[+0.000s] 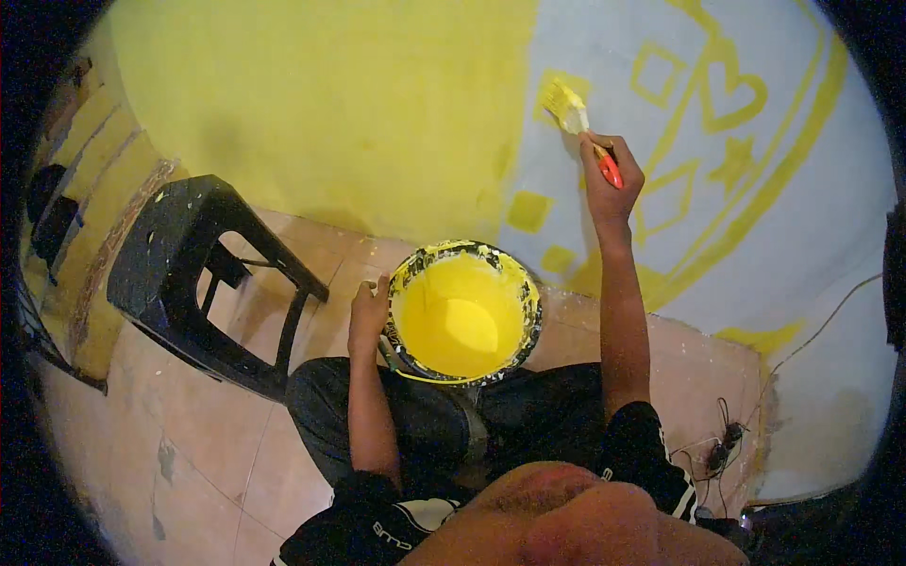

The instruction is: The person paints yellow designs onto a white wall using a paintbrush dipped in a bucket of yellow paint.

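Observation:
My right hand [613,177] is closed round the red handle of a paintbrush [572,111]. Its bristles are coated in yellow and lie at a yellow square on the pale wall [613,47]. In front of my lap stands a dark bucket [536,321] of yellow paint [458,316], its rim smeared and spattered. My left hand [369,316] grips the bucket's left side, the fingers partly hidden behind the rim.
A black plastic stool [170,241] stands to the left. Solid yellow covers the left wall section [330,104]; yellow shapes, a heart [734,94] and a star [733,165] mark the right. Dark cables [722,448] lie on the tiled floor at the lower right.

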`<state>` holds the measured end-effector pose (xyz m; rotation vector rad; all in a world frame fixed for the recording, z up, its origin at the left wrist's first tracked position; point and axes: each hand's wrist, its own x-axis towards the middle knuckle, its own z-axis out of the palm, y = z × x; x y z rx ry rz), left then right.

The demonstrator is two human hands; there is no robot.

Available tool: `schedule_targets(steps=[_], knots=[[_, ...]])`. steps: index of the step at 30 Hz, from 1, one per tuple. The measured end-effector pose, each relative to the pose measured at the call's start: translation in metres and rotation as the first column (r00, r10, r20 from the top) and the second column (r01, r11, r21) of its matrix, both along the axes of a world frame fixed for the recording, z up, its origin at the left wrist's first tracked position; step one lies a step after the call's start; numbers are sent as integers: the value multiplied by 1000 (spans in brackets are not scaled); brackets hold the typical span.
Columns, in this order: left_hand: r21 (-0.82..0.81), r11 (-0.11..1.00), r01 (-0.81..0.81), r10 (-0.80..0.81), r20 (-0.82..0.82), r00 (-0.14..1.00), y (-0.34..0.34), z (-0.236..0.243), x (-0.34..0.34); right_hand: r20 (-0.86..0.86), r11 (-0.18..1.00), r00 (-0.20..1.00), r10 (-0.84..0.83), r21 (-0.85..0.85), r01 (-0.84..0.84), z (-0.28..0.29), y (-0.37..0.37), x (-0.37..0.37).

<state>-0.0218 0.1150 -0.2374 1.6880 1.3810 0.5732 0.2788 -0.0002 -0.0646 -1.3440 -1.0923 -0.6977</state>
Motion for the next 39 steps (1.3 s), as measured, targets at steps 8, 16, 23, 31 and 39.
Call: schedule_targets(steps=[8,16,23,31,39], knots=[[66,998,-24,24,-7,1000,6,-14,-1,-11,995,995,-97,12,97,4,-20,-6],[46,999,-19,20,-23,1000,4,-5,0,99,997,992,-73,-1,74,2,-17,-24],[3,1000,-8,8,15,1000,7,-11,-2,41,998,999,6,-70,-3,6,4,-23],[34,999,0,1,-18,1000,3,-4,-2,-21,993,994,-109,-46,108,17,-14,-17],[83,997,-3,1,25,1000,5,-13,-3,86,998,996,-10,-63,15,27,0,-25]])
